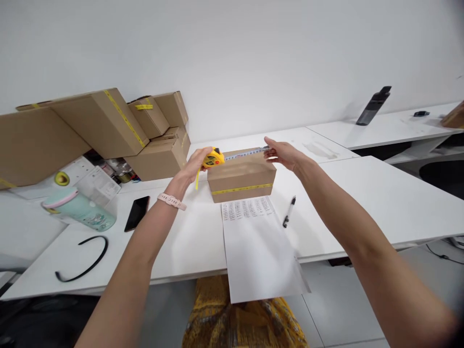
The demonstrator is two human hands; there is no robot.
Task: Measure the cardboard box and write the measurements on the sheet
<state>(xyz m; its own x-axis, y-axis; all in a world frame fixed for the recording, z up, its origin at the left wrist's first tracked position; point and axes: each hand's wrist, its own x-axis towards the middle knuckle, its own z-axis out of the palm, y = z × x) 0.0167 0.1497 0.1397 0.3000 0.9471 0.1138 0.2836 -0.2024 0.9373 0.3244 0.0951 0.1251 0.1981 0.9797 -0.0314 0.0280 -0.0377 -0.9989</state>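
Observation:
My left hand (196,164) is closed around a yellow tape measure (214,158), whose yellow strap hangs below it. The pale tape blade (246,153) runs out to the right, over the top of a brown cardboard box (242,180). Between thumb and fingers, my right hand (282,152) pinches the blade's free end near the box's right side. Yellow printed tape crosses the front of the box. Just before it lies a white paper sheet (259,256) with rows of handwriting, overhanging the table edge. Whether the blade touches the box top, I cannot tell.
Several cardboard boxes (97,123) are stacked at the left. Nearby are a mint green tumbler (81,210), a black phone (137,213) and a black headband (103,251). A pen (289,211) lies right of the paper. One dark bottle (373,106) stands at the back right.

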